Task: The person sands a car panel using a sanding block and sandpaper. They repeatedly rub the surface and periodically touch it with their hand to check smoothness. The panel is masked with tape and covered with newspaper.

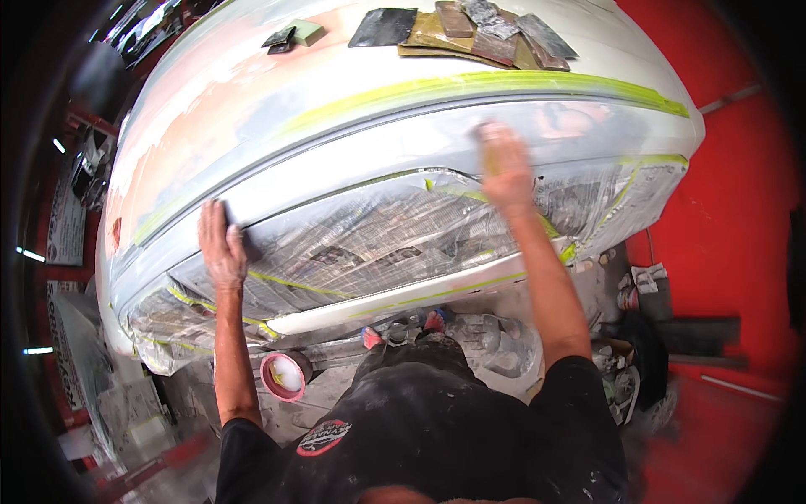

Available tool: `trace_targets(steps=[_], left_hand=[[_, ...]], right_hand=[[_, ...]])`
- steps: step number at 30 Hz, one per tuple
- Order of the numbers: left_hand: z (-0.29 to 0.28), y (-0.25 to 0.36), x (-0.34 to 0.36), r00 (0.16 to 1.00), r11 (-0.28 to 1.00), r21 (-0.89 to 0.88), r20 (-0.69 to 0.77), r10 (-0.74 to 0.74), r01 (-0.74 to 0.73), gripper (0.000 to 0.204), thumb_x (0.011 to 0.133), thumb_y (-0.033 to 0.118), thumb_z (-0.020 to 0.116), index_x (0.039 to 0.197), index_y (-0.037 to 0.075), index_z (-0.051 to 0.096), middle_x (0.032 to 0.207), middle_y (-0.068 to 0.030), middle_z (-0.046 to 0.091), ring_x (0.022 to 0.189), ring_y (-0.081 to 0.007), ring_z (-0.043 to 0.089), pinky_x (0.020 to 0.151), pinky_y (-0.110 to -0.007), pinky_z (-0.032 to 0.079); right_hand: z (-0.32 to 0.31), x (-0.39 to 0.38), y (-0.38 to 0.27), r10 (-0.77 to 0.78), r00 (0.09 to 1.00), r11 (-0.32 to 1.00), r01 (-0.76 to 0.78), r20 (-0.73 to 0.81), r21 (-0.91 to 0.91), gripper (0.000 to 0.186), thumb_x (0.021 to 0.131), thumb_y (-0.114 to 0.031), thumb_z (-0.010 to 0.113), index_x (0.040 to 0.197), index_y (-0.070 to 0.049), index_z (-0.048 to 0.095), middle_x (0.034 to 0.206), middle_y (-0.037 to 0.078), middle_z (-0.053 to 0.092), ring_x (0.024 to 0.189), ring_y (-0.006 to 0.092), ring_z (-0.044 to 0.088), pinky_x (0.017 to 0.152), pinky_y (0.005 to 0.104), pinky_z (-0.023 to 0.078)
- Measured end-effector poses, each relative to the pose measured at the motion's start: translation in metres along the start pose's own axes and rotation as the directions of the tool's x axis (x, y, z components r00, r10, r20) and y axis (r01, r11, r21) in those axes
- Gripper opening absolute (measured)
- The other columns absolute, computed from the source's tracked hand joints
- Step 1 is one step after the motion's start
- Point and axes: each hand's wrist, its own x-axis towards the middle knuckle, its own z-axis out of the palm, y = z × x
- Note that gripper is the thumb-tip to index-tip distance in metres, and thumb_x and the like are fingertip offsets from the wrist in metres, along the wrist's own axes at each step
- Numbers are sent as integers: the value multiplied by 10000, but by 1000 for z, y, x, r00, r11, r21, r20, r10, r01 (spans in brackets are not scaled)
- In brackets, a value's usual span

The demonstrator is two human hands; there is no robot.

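My left hand lies with fingers flat on the grey-white panel strip at left, just above masked plastic sheeting. My right hand, blurred, presses a thin olive-brown pad against the same strip, right of centre. The car body is white, with grey and pinkish patches and a long dark groove above both hands. Yellow-green tape runs along the upper band. Below, taped, wrinkled plastic sheeting covers a wide section.
Atop the body lie several sanding sheets and pads and a green block. A pink-rimmed bucket stands by my feet at lower left. A container of clutter is at right, before a red floor. Panels line the left.
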Motion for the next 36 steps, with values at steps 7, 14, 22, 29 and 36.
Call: trace_targets(steps=[7,14,22,29,36], left_hand=[[45,138,34,954,969,-107,181,238,-221,934,949,673,510,1506,-65,382,1582,-278,357,1493,-429,314,1221,-536,236],[107,292,90,912,891,-314,139,386,-329,934,904,674,549,1503,-28,404,1597,-229,349,1511,-379,286,1231,-512,247],[112,281,92,870,859,-290,136,474,-422,902,929,685,472,1521,8,398,1608,-193,346,1514,-332,288,1239,-483,247],[37,102,24,942,970,2,240,235,-243,879,985,696,328,1566,36,344,1622,-192,335,1525,-320,286,1253,-466,227],[-35,14,-50,980,986,120,152,-131,114,702,1014,394,555,1548,-12,346,1590,-250,363,1501,-379,318,1233,-480,253]], right_hand=[[-22,-4,68,350,928,924,-364,-125,-118,364,998,-174,566,1318,-15,637,1373,233,592,1282,395,554,1057,475,467],[-79,6,-3,876,443,11,-419,194,908,472,1047,-334,587,1286,74,588,1205,144,623,1019,229,637,902,497,614],[-88,-8,-7,745,590,85,-546,310,834,365,1042,-135,595,1350,59,559,1154,125,626,1007,156,632,910,451,619],[-77,2,-10,121,968,941,-183,221,286,498,952,-48,641,1437,-6,538,1477,196,540,1387,430,473,1171,449,372],[-9,34,-115,-310,923,911,218,230,351,519,920,-85,625,1421,10,526,1514,259,466,1425,429,424,1196,521,338]])
